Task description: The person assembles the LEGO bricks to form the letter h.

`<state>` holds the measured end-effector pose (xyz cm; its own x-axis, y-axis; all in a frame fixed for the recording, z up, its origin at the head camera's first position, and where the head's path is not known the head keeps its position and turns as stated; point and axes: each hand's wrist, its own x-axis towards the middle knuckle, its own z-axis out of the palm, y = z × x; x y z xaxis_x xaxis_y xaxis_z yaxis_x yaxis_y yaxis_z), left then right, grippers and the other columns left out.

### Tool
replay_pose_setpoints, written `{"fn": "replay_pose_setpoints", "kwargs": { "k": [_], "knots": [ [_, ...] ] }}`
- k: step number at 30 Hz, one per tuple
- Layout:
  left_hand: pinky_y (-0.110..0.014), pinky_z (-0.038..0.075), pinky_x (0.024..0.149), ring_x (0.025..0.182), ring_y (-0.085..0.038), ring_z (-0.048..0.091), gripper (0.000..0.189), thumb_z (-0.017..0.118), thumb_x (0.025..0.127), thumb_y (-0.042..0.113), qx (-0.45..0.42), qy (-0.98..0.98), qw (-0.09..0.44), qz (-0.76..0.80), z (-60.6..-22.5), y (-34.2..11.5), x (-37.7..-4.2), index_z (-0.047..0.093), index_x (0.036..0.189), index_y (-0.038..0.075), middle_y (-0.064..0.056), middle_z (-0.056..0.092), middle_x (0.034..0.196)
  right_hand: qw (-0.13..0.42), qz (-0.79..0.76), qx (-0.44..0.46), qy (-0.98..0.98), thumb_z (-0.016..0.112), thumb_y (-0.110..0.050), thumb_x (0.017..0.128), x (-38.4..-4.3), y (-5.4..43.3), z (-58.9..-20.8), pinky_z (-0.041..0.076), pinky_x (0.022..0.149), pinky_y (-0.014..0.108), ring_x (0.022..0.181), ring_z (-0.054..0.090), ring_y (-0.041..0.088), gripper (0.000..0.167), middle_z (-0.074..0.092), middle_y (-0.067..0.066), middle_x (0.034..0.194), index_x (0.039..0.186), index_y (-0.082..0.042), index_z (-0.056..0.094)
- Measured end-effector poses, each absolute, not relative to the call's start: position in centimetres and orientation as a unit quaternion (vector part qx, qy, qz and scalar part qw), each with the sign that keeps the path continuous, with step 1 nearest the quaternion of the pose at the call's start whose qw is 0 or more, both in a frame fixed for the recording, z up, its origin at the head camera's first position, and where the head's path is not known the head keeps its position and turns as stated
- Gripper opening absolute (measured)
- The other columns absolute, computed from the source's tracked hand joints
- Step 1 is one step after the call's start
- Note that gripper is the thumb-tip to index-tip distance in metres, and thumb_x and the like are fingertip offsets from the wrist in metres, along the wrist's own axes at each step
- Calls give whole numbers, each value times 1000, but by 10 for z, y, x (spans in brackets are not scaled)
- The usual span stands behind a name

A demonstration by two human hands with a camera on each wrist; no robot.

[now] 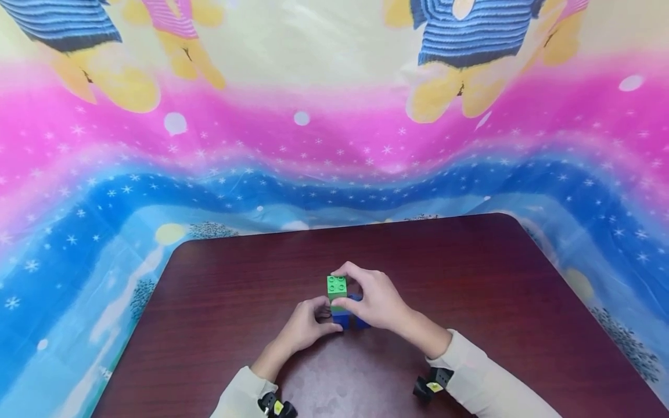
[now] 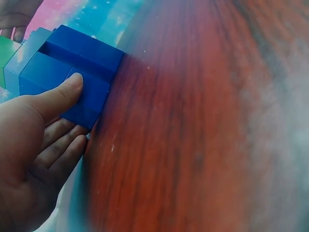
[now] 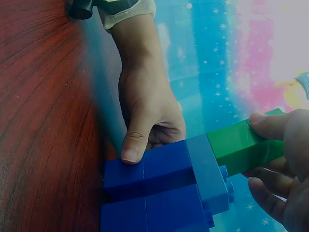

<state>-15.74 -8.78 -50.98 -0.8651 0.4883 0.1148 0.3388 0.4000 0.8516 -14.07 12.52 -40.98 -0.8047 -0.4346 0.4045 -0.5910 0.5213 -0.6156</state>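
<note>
Two side-by-side columns of dark blue toy building bricks [image 3: 166, 166] stand on the table, bridged at the top by a lighter blue brick [image 3: 207, 169]. Stacked above the left column are green bricks [image 1: 337, 285] with studs on top. My left hand [image 1: 303, 326] grips the left dark blue column low down; in the left wrist view its thumb lies across the brick face and the fingers are partly hidden behind. Higher up, my right hand [image 1: 377, 299] pinches the green stack between thumb and fingers, as the right wrist view shows at close range. It partly covers the right column in the head view.
The dark red-brown wooden table [image 1: 235, 278] has rounded far corners. A printed cloth [image 1: 334, 139] in pink and blue hangs around its back and sides. Black wrist cameras [image 1: 432, 383] sit at both cuffs.
</note>
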Motion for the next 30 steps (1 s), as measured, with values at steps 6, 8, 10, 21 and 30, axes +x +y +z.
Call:
{"fn": "replay_pose_setpoints", "kwargs": {
  "k": [6,8,10,21,30],
  "knots": [
    [-27,58,83,95,-10,71,30,89,81,20,251,831,72,492,-510,-86,-157,62,94,14,5,73,96,90,377,287,-876,86,-27,84,-140,126,-409,45,53,24,58,49,1,47,72,-9,94,122,-21,60],
    [-27,58,83,95,-10,71,30,89,81,19,250,830,70,493,-511,-86,-157,62,93,14,5,73,95,87,375,286,-877,86,-27,84,-140,126,-409,46,53,24,58,49,1,47,71,-10,92,122,-22,59],
    [-26,58,84,96,-10,71,30,89,81,20,250,830,70,494,-511,-86,-157,62,93,14,4,73,96,86,373,284,-879,86,-27,84,-140,126,-410,45,53,25,57,48,1,47,70,-11,90,122,-22,59],
    [-27,57,87,101,-17,72,37,86,84,19,256,821,89,502,-507,-92,-159,68,115,10,-1,74,107,64,401,279,-870,87,-26,83,-143,122,-412,50,58,25,66,60,8,48,72,-9,92,122,-21,61],
    [-30,55,92,112,-18,67,53,81,90,22,278,839,106,455,-498,-89,-156,58,136,11,-4,68,127,53,437,268,-857,86,-27,84,-144,126,-422,56,67,26,75,64,4,45,71,-10,93,122,-20,63]
  ]
}}
